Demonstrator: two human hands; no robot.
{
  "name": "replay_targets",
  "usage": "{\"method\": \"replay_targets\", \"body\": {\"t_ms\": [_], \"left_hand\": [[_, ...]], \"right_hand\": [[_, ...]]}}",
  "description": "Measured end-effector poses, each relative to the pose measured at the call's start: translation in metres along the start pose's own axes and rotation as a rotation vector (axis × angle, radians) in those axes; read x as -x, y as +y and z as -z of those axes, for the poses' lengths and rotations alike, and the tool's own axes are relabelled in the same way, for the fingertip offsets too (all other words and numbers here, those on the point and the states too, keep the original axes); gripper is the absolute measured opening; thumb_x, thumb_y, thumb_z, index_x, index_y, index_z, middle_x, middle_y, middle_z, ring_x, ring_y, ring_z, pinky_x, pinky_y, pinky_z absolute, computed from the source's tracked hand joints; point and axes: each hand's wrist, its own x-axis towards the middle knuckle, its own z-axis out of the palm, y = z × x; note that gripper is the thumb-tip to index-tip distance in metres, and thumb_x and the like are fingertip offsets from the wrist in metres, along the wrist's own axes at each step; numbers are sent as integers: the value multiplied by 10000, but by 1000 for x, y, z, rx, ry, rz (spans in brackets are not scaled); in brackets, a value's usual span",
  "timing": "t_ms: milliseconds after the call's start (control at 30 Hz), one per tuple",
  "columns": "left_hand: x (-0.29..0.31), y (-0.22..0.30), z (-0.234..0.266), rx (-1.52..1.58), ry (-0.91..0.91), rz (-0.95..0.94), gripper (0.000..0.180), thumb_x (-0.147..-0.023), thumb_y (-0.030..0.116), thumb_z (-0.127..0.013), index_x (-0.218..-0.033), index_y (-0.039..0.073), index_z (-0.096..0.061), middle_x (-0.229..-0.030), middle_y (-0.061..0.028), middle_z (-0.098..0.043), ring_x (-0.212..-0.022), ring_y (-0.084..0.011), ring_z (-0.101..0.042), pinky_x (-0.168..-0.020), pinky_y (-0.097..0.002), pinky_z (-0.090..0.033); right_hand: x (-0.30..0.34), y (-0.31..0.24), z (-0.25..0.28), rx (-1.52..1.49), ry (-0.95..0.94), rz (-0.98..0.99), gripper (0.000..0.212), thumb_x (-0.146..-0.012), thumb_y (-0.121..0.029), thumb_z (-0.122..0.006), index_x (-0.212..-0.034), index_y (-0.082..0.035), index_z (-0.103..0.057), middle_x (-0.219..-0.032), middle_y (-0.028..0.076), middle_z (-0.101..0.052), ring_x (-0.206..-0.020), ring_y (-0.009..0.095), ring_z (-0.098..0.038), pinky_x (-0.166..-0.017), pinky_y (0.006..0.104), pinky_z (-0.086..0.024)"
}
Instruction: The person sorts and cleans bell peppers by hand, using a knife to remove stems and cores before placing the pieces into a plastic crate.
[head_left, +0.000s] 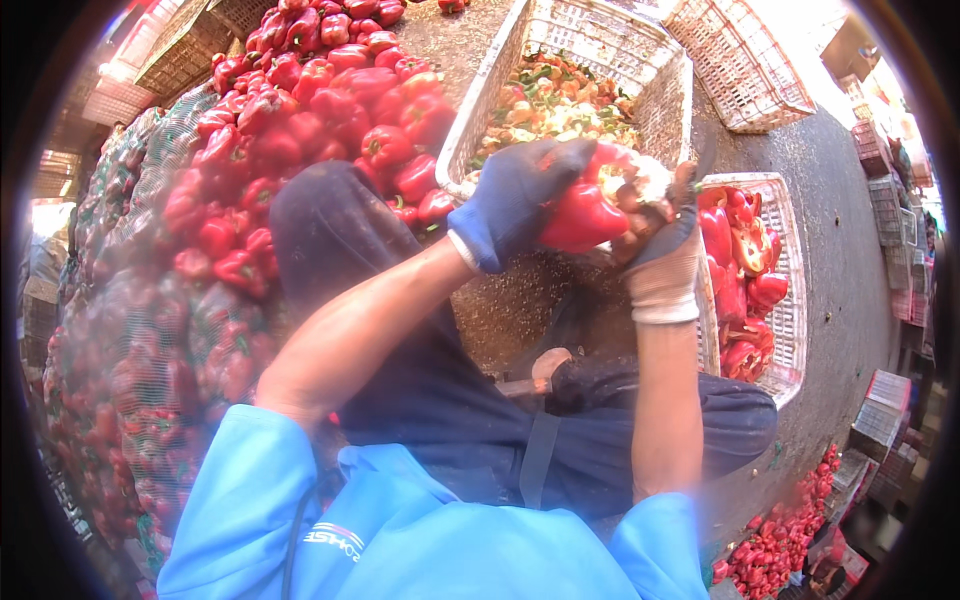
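Observation:
Between my hands, above the bare ground in front of my lap, is a red bell pepper (pixel 584 217), opened on its right side. My left hand (pixel 515 195), in a blue glove, grips it from the left. A pale, seedy pepper core (pixel 648 183) shows at the opening. My right hand (pixel 662 235), in a pale glove with dark, stained fingers, closes around that core. Beside the right fingers rises a thin dark shape that I cannot make out for certain. Just beyond stands a white plastic crate (pixel 465 130) holding yellowish-green cores and scraps.
Whole red peppers (pixel 330 110) are heaped at the far left, beside filled mesh sacks (pixel 150 370). A white crate (pixel 790 310) of opened red peppers stands at my right. Another crate (pixel 740 65) leans behind it. More peppers (pixel 785 535) lie at the lower right.

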Motion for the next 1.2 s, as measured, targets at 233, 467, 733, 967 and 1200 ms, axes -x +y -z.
{"method": "replay_targets", "body": {"t_ms": [233,467,733,967,1200], "left_hand": [[11,-6,-10,275,151,114,370,-1063,246,-679,-1382,63,-637,-1111,-135,-791,-963,-251,-788,-852,-388,-637],[5,6,1,1042,-86,644,370,-1089,264,-614,-1317,-25,-656,-1132,-164,-762,-985,-260,-768,-901,-399,-631],[17,0,-2,1466,-242,927,356,-1108,233,-580,-1297,-49,-689,-1192,-153,-753,-1062,-235,-741,-981,-377,-586],[25,-12,-13,667,-512,148,379,-1105,226,-582,-1466,158,-674,-1251,-130,-764,-1115,-237,-731,-1001,-364,-546],[37,-28,-29,377,-490,-8,461,-999,374,-711,-1420,187,-696,-1095,-174,-763,-974,-331,-759,-869,-400,-586]], "right_hand": [[-14,-7,9,-227,68,-245,305,-1010,-408,-789,-968,-142,-647,-789,1,-621,-663,90,-590,-538,257,-454],[-20,-1,22,-321,42,-360,357,-1018,-450,-772,-861,-190,-585,-720,6,-562,-562,78,-508,-480,246,-362],[-7,-14,10,-212,106,-328,328,-1032,-454,-750,-962,-169,-606,-747,1,-587,-543,99,-561,-469,237,-427],[0,2,1,-33,63,-195,267,-1024,-362,-779,-1062,-125,-663,-751,-27,-597,-496,83,-527,-431,233,-402],[-6,53,7,-4,-116,92,263,-965,-201,-854,-1145,-66,-717,-841,11,-698,-681,116,-693,-520,243,-515]]}}
